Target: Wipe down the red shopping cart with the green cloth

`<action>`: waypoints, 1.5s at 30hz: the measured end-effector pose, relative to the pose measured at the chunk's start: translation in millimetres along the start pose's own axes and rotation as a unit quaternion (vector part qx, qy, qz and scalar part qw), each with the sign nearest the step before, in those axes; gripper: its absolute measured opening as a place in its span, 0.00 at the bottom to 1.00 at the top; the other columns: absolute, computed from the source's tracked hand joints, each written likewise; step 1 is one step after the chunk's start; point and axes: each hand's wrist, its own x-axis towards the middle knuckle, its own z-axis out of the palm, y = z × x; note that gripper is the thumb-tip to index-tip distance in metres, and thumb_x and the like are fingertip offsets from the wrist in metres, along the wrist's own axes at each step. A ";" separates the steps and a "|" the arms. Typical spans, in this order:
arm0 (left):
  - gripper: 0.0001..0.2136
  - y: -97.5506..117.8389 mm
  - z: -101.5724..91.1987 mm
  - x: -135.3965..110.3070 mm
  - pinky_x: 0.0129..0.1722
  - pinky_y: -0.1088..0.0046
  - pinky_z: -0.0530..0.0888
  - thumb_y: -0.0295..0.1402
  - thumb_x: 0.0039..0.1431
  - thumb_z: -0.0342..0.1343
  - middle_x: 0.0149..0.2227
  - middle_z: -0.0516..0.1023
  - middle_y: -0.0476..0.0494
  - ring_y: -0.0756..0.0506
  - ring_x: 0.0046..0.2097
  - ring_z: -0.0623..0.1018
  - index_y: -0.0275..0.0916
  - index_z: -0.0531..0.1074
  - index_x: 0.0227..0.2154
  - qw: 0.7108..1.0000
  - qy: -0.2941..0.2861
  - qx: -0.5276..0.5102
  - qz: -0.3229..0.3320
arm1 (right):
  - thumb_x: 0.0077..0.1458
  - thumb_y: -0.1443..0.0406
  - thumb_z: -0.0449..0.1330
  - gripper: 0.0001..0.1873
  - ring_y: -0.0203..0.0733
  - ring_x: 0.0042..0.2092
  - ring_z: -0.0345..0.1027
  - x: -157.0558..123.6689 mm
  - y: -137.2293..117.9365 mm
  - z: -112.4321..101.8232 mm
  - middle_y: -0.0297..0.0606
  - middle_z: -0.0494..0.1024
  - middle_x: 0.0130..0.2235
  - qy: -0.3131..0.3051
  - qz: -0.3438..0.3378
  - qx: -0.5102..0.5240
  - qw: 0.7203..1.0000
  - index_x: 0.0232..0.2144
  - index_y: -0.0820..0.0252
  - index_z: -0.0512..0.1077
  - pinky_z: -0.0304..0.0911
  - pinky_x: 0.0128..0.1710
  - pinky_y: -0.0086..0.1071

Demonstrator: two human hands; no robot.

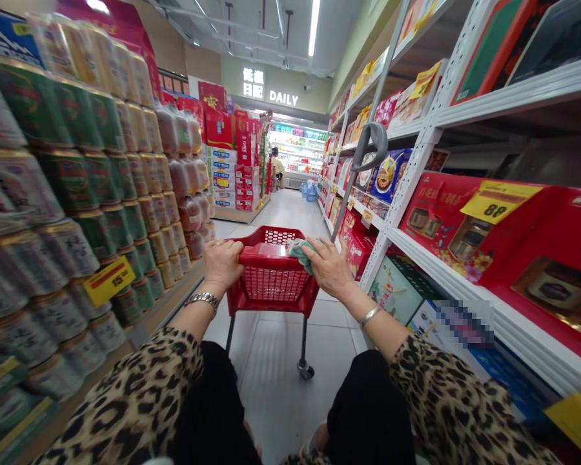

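1. Head view, the cart: a small red cart (274,302) stands on the pale floor (275,361) of a shop aisle, straight ahead and between the person's knees. Its basket has walls full of holes and looks like plastic, so I judge it light and fairly stiff, though it may flex a little at the rim. A wheel (305,370) shows under one leg; it would probably roll away under a careless push.

2. Head view, the left hand: the left hand (223,263) is at the left end of the handle bar (266,257), fingers curled over it and close together. That end seems a sound place to hold the cart steady.

3. Head view, the right hand: the right hand (330,265) lies at the bar's right end, fingers bent and slightly apart, pressing a green cloth (301,253) against it. Where the thumb sits I cannot tell.

4. Head view, the cloth: it is bunched and looks soft, thin and very light. It is best held under several flat fingers; the smooth bar may be slippery if the cloth is damp, which does not show.

5. Head view, around them: a grey pole (347,200) rises beyond the right hand; stacked cans (91,161) line the left, and a white shelf (508,100) the right.
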 end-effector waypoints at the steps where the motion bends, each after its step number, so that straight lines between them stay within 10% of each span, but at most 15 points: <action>1: 0.06 0.1 -0.3 0.2 0.43 0.56 0.61 0.30 0.55 0.52 0.31 0.80 0.36 0.35 0.39 0.76 0.42 0.72 0.26 1.000 -0.001 -0.001 -0.002 | 0.66 0.62 0.59 0.24 0.57 0.67 0.60 -6.3 1.3 -1.5 0.44 0.69 0.67 -0.005 -0.013 0.001 1.000 0.62 0.47 0.69 0.40 0.68 0.65; 15: 0.06 7.8 1.0 -0.4 0.41 0.57 0.60 0.30 0.55 0.52 0.32 0.81 0.36 0.36 0.38 0.77 0.40 0.73 0.26 1.000 0.007 0.009 0.008 | 0.68 0.75 0.50 0.31 0.52 0.66 0.63 -31.7 11.8 9.9 0.37 0.74 0.64 0.023 -0.038 -0.043 0.998 0.65 0.42 0.67 0.52 0.67 0.56; 28: 0.07 4.8 -5.2 -0.8 0.41 0.58 0.62 0.32 0.57 0.52 0.31 0.80 0.36 0.36 0.38 0.77 0.41 0.73 0.27 1.000 -0.014 0.026 0.008 | 0.69 0.65 0.57 0.23 0.56 0.63 0.64 40.7 -81.7 15.0 0.37 0.72 0.64 0.005 -0.042 0.021 0.999 0.62 0.34 0.70 0.44 0.68 0.66; 45: 0.08 -28.7 -7.8 3.5 0.41 0.58 0.64 0.33 0.52 0.51 0.32 0.82 0.36 0.35 0.39 0.79 0.40 0.75 0.29 0.999 -0.029 0.011 0.028 | 0.68 0.72 0.54 0.28 0.46 0.60 0.65 -22.4 5.7 13.9 0.35 0.74 0.63 0.043 -0.064 0.018 0.997 0.62 0.35 0.71 0.50 0.66 0.51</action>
